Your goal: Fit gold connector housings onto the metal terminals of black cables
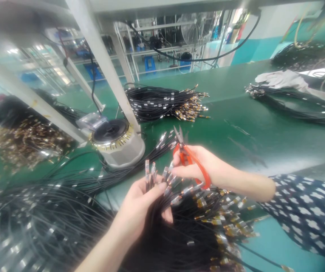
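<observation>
My left hand (141, 200) is wrapped round a bunch of thin black cables (151, 180), whose silvery connector ends stick up past the thumb. Orange-handled scissors (198, 166) are held in my right hand (192, 172), their blades pointing up, away from the cables, and slightly apart. The thumb and fingers of that hand reach in at the connector ends, apparently touching one. Below and to the right of both hands lies a thick pile of cables (222, 215) with yellowish and silver ends. Part of the held bunch is hidden behind my left fingers.
Beyond my hands, a coiled cable bundle (157, 104) lies on the green table (230, 124). A round grey-white device with a black top (119, 143) stands by a white post (106, 60). More cables fill the left side; another coil with a whitish cloth (290, 81) is at right.
</observation>
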`<state>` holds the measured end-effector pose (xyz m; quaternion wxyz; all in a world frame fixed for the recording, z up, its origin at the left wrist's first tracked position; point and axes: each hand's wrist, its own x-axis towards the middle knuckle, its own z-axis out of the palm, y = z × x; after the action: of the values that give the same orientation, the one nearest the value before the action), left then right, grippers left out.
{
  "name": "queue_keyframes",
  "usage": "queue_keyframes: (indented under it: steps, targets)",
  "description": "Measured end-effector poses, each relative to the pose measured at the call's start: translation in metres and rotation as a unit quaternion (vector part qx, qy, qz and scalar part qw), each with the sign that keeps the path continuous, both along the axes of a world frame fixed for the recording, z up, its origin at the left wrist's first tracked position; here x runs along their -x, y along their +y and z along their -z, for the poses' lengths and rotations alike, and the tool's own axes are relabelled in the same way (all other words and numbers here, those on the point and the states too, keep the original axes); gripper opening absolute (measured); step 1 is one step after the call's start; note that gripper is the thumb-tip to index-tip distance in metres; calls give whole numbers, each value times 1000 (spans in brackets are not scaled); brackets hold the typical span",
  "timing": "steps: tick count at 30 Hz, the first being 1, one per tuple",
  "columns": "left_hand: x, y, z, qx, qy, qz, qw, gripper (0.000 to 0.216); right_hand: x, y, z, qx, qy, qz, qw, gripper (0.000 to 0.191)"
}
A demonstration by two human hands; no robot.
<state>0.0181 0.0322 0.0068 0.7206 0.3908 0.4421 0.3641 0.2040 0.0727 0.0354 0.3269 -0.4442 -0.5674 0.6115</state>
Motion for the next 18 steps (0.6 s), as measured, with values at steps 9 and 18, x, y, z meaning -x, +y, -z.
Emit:
queue_keyframes:
  steps: [9, 18]
  targets:
    - [-2, -7, -1, -26, 32, -7, 999, 18, -5, -7, -2, 44, 47, -12, 998, 21]
    - [-1, -9, -1, -5, 7, -26, 1000, 15, -7, -10, -1, 43, 46, -2, 998, 25]
